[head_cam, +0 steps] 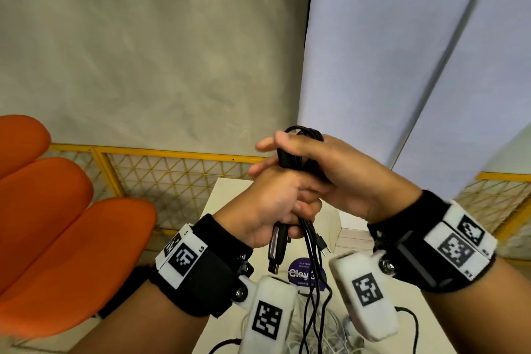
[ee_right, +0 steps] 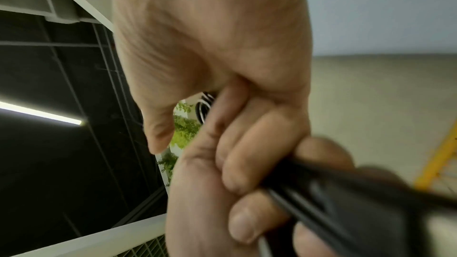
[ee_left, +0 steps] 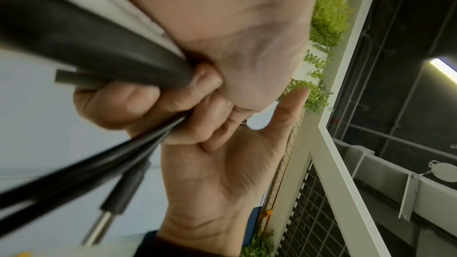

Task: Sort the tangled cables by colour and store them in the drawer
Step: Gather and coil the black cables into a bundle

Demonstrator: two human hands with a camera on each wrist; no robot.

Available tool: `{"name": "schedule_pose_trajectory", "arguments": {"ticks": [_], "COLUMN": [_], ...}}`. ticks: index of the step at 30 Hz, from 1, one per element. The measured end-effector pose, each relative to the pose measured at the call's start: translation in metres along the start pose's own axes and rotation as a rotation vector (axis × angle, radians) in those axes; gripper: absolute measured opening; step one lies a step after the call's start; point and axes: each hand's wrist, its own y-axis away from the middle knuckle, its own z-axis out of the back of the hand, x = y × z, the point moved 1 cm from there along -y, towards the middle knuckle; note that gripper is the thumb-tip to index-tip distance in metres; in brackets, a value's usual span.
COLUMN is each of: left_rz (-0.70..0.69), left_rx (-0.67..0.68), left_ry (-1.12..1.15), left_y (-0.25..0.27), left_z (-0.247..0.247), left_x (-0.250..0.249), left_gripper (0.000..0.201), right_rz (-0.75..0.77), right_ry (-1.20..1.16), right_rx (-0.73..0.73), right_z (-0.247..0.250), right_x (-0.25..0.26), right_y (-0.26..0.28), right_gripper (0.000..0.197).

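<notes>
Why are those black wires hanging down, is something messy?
Nothing looks broken. Both hands, left and right, grip a looped bundle of black cables, and its loose plug ends dangle. Below, thin white cables lie tangled on the white table, still unsorted.

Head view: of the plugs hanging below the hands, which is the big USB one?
The USB-A plug, leftmost, hanging just under the left hand: wide black body with a flat metal tip. The small plugs to its right are far slimmer.

"Clay" on dark round sticker (head_cam: 298,273)
</notes>
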Motion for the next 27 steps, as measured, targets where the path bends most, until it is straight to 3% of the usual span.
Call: {"name": "schedule_pose_trajectory", "arguments": {"ticks": [2, 4, 11, 19, 24, 27], "left_rz": [0.025, 0.081, 0.029, 0.0, 0.03, 0.014], "left_rx": [0.024, 0.119, 0.156, 0.195, 0.108, 0.084], "left_ry": [-0.021, -0.023, -0.04, -0.106, -0.025, -0.073], "left_y": [0.002, 0.003, 0.004, 0.002, -0.001, -0.002], "left_z": [0.001, 0.003, -0.001, -0.004, -0.007, -0.008], "left_x": [-0.001, -0.001, 0.005, 0.011, 0.013, 0.014], "left_gripper": [0.04, 0.048, 0.051, 0.048, 0.047, 0.037], "right_rz": [-0.007, -0.002, 0.037, 0.046, 0.016, 0.05], "right_ry": [-0.036, -0.055, -0.109, -0.137, -0.199, -0.165], "right_rx": [-0.002, -0.045, -0.248, -0.281, -0.265, -0.298], "right_z": [-0.007, -0.012, -0.018, -0.018, -0.014, -0.015], "right_x": [0.003, 0.007, 0.011, 0.017, 0.027, 0.028], "right_y": [-0.001, -0.001, -0.005, -0.008, -0.001, -0.001], "right_gripper": [0.036, 0.027, 0.056, 0.06, 0.046, 0.051]}}
